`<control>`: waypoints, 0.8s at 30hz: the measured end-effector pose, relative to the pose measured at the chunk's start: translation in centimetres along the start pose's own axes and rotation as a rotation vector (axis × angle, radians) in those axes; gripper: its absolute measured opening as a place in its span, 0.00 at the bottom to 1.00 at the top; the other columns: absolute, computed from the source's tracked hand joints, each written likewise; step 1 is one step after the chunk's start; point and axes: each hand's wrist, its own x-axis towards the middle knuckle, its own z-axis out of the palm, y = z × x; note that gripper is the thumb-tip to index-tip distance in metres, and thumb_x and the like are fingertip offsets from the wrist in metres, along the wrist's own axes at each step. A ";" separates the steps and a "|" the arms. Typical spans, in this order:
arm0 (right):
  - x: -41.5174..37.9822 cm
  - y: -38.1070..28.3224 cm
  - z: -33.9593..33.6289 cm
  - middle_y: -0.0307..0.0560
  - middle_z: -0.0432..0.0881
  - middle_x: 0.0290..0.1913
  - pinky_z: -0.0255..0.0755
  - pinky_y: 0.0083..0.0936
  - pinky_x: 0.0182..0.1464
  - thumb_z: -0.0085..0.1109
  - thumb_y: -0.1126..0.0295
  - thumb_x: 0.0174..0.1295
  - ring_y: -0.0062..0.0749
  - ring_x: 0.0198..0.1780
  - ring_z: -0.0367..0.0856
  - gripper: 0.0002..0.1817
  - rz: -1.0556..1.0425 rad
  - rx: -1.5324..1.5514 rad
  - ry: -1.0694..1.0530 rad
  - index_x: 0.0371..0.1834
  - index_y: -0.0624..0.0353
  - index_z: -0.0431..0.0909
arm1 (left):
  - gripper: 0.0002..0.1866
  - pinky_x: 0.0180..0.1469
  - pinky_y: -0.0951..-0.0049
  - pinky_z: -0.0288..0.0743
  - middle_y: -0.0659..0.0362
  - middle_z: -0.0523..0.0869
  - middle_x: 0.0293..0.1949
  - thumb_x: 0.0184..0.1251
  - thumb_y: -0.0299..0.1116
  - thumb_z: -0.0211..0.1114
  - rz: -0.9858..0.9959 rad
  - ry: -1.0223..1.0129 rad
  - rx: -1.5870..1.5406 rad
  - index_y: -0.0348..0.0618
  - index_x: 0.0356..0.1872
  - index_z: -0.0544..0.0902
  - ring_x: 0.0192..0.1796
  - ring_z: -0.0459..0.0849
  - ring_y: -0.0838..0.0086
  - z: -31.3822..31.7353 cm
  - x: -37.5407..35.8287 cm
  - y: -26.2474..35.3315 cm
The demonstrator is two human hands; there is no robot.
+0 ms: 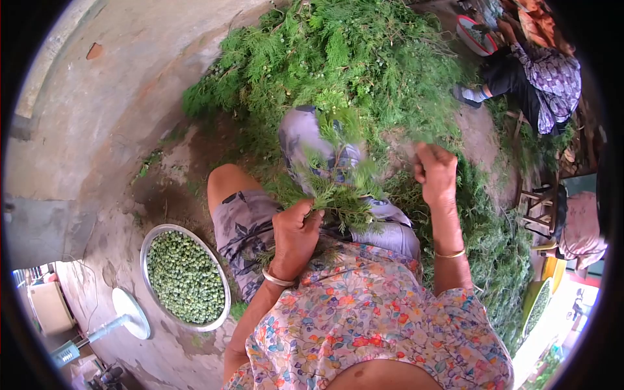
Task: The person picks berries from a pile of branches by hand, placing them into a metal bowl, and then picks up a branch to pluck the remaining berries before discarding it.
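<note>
A leafy green branch (pixel 335 195) lies over my lap, its upper part blurred. My left hand (pixel 296 237) pinches the lower end of it, with a bangle at the wrist. To the right, my right hand (pixel 435 172) is raised beside the branch, apart from it, with its fingers curled; a faint green blur shows by the fingertips, too unclear to name. Beyond my knees is a large heap of green branches (pixel 344 58). A round metal basin (pixel 227 302) full of small green cones (pixel 185 276) stands on the ground at my left.
At the upper right a person (pixel 549 81) sits near a red-rimmed bowl (pixel 463 32). Another person's pink clothing (pixel 582 227) shows at the right edge, near wooden stools. More cut greenery (pixel 497 253) lies on my right. A fan (pixel 131 313) stands at the lower left.
</note>
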 end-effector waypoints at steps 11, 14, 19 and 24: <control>-4.0 -0.4 3.6 0.36 0.78 0.24 0.65 0.19 0.24 0.64 0.75 0.48 0.14 0.25 0.70 0.08 -0.138 -0.256 -0.419 0.30 0.69 0.79 | 0.08 0.24 0.70 0.65 0.47 0.72 0.19 0.51 0.19 0.66 0.057 -0.011 -0.017 0.35 0.30 0.75 0.19 0.68 0.59 0.1 0.6 0.6; -3.8 -0.9 3.8 0.42 0.75 0.20 0.67 0.27 0.27 0.63 0.74 0.49 0.17 0.25 0.67 0.09 -0.249 -0.501 -0.575 0.25 0.70 0.74 | 0.08 0.25 0.70 0.66 0.47 0.73 0.20 0.51 0.20 0.66 0.069 -0.009 -0.022 0.35 0.30 0.75 0.21 0.71 0.58 0.4 0.6 0.2; -3.4 0.3 4.2 0.54 0.73 0.20 0.68 0.32 0.28 0.62 0.74 0.49 0.33 0.22 0.72 0.09 -0.523 -0.721 -0.389 0.23 0.68 0.72 | 0.07 0.25 0.70 0.66 0.47 0.75 0.21 0.52 0.20 0.66 0.074 -0.041 -0.044 0.35 0.30 0.76 0.21 0.72 0.58 0.1 0.5 0.3; -0.6 0.7 2.3 0.49 0.80 0.24 0.68 0.28 0.22 0.59 0.76 0.52 0.33 0.22 0.75 0.02 -0.642 -0.643 0.034 0.26 0.64 0.77 | 0.07 0.24 0.69 0.65 0.47 0.74 0.20 0.52 0.20 0.66 0.103 0.034 0.002 0.35 0.32 0.78 0.19 0.69 0.59 0.2 0.1 0.3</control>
